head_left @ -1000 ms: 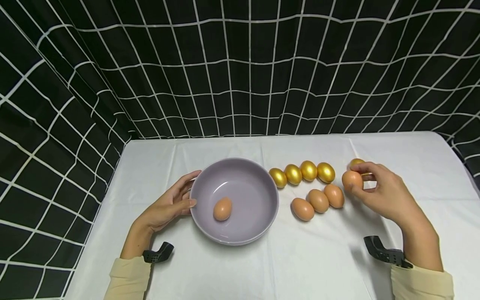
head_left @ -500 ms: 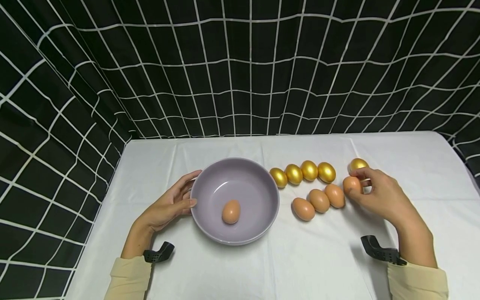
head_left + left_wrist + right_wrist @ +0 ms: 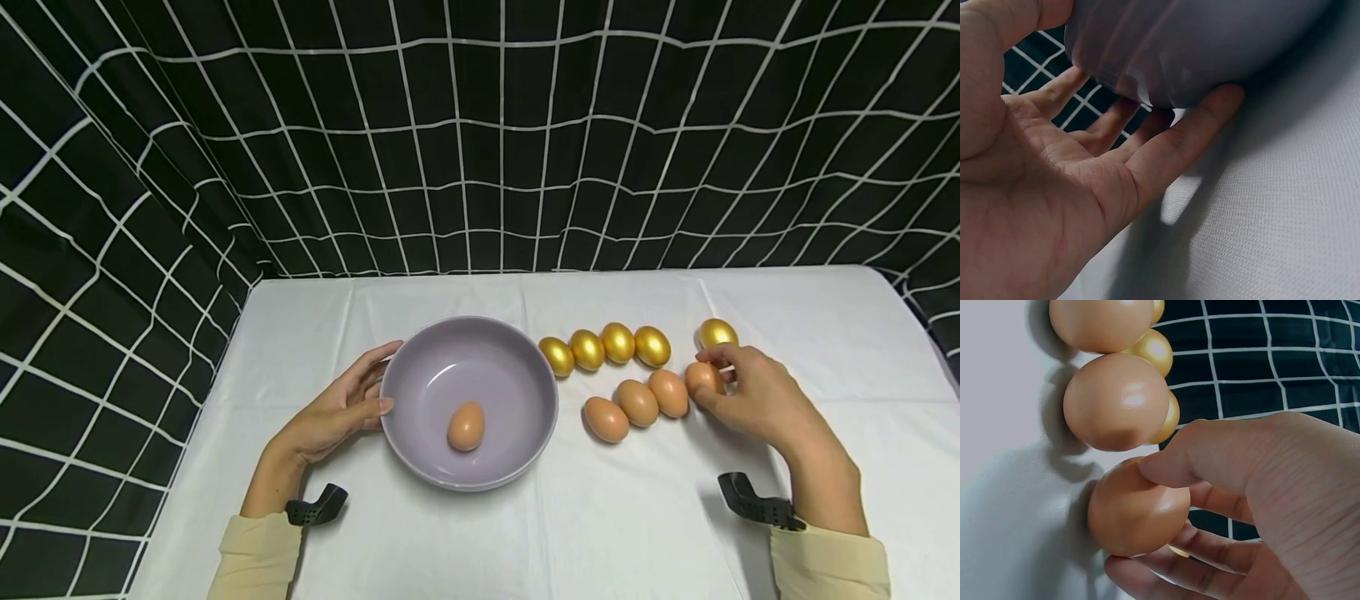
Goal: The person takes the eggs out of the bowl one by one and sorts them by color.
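Note:
My left hand (image 3: 339, 415) grips the left side of a mauve bowl (image 3: 517, 383), thumb at the rim and fingers against the outer wall. In the left wrist view the fingers spread along the bowl's curved underside (image 3: 1210, 44). One brown egg (image 3: 466, 427) lies inside the bowl. With thumb and fingers, my right hand (image 3: 768, 396) pinches another brown egg (image 3: 702, 380) at the right end of a slanted row. In the right wrist view this egg (image 3: 1138, 515) is close to the white cloth, beside its neighbouring brown egg (image 3: 1116, 403).
Two further brown eggs (image 3: 606, 419) (image 3: 637, 403) continue the row leftward. Behind them several golden eggs (image 3: 618, 342) stand in a line beside the bowl, and a single golden egg (image 3: 717, 333) sits behind my right hand. A black curtain with a white grid (image 3: 480, 150) hangs beyond the white-covered table (image 3: 615, 517).
My right hand has come down and slightly toward me with its egg, uncovering the golden egg behind. The egg inside the bowl has rolled a little to the right. My left hand stays put.

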